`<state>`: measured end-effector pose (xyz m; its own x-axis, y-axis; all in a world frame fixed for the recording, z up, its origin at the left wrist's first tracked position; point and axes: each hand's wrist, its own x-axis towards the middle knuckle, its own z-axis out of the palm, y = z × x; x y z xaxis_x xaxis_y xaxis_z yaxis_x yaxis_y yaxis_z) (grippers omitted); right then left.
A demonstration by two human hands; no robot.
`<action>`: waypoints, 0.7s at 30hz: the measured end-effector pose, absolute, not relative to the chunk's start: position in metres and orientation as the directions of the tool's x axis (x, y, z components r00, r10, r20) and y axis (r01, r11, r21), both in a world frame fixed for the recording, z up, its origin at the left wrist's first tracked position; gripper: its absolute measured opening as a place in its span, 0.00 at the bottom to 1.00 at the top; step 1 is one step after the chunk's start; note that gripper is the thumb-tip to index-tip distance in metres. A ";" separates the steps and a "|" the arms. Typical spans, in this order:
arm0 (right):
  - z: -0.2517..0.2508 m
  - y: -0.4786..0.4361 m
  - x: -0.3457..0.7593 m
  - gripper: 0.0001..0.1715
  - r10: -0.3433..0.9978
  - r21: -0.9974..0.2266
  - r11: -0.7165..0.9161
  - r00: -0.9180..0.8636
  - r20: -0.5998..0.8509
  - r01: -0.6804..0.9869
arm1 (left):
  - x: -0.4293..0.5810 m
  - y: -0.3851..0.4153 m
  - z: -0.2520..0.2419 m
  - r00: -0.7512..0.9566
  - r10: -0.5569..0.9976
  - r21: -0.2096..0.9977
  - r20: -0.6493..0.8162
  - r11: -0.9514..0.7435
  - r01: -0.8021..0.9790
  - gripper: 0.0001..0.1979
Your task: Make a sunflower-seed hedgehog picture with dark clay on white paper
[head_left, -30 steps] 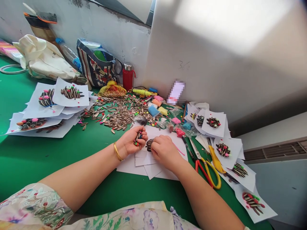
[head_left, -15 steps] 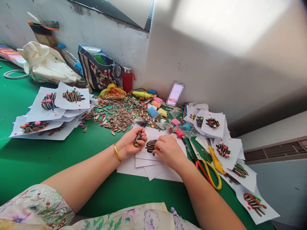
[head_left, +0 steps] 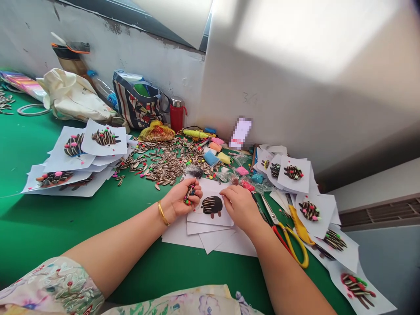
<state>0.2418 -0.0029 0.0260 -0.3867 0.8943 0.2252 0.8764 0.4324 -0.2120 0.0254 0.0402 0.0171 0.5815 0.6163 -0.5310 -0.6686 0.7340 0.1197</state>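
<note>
Between my hands, a white paper (head_left: 210, 187) carries a dark oval shape (head_left: 216, 204) with a row of seeds on its left part and brown feet below. My left hand (head_left: 185, 197), palm up with curled fingers, holds sunflower seeds (head_left: 189, 194) and small coloured bits at the paper's left edge. My right hand (head_left: 239, 205) is just right of the dark shape, its fingers bent and thumb near the index finger; whether anything small is between them is hidden. More white sheets (head_left: 216, 239) lie underneath.
Loose sunflower seeds (head_left: 164, 164) spread behind my hands, beside coloured clay packets (head_left: 211, 158). Scissors (head_left: 285, 236) lie at the right. Finished seed pictures are stacked left (head_left: 93, 188) and right (head_left: 323, 199). A red flask (head_left: 177, 116) and a striped bag (head_left: 136, 103) stand by the wall.
My right hand has moved off the dark shape to the right, uncovering its right part and feet. My left hand still holds the seeds. The view has shifted slightly.
</note>
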 end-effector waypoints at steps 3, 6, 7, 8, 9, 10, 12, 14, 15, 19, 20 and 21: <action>0.019 0.002 0.250 0.21 0.921 -0.219 0.377 -0.339 0.194 0.900 | 0.025 0.041 0.018 0.580 0.609 0.112 -0.541 0.735 -0.669 0.09; 0.011 0.006 0.255 0.26 0.938 -0.219 0.341 -0.317 0.138 0.914 | 0.025 0.041 0.019 0.575 0.610 0.106 -0.545 0.731 -0.674 0.09; 0.010 0.007 0.255 0.26 0.942 -0.215 0.334 -0.315 0.119 0.918 | 0.025 0.042 0.019 0.576 0.611 0.104 -0.543 0.730 -0.676 0.09; 0.008 0.008 0.256 0.26 0.944 -0.210 0.330 -0.315 0.104 0.920 | 0.025 0.042 0.018 0.577 0.611 0.101 -0.542 0.729 -0.677 0.09; 0.007 0.008 0.256 0.25 0.944 -0.206 0.329 -0.316 0.092 0.922 | 0.024 0.042 0.018 0.578 0.611 0.097 -0.540 0.728 -0.679 0.10; 0.006 0.009 0.256 0.25 0.944 -0.203 0.329 -0.318 0.085 0.922 | 0.024 0.042 0.018 0.581 0.610 0.091 -0.539 0.728 -0.679 0.10; 0.006 0.009 0.256 0.24 0.944 -0.201 0.328 -0.319 0.077 0.923 | 0.023 0.043 0.016 0.588 0.609 0.079 -0.532 0.727 -0.682 0.10; 0.005 0.010 0.257 0.23 0.944 -0.202 0.329 -0.321 0.075 0.922 | 0.023 0.043 0.015 0.593 0.612 0.075 -0.523 0.726 -0.684 0.09; 0.005 0.011 0.257 0.23 0.944 -0.205 0.331 -0.322 0.075 0.921 | 0.022 0.043 0.015 0.595 0.615 0.076 -0.518 0.725 -0.684 0.09; 0.002 0.012 0.257 0.20 0.941 -0.222 0.339 -0.327 0.087 0.914 | 0.022 0.043 0.015 0.598 0.612 0.068 -0.517 0.726 -0.684 0.09; 0.001 0.012 0.257 0.20 0.941 -0.225 0.338 -0.326 0.091 0.914 | 0.022 0.043 0.015 0.598 0.612 0.064 -0.517 0.725 -0.686 0.09; 0.000 0.012 0.257 0.20 0.942 -0.228 0.337 -0.324 0.093 0.914 | 0.022 0.043 0.016 0.598 0.614 0.062 -0.516 0.723 -0.689 0.09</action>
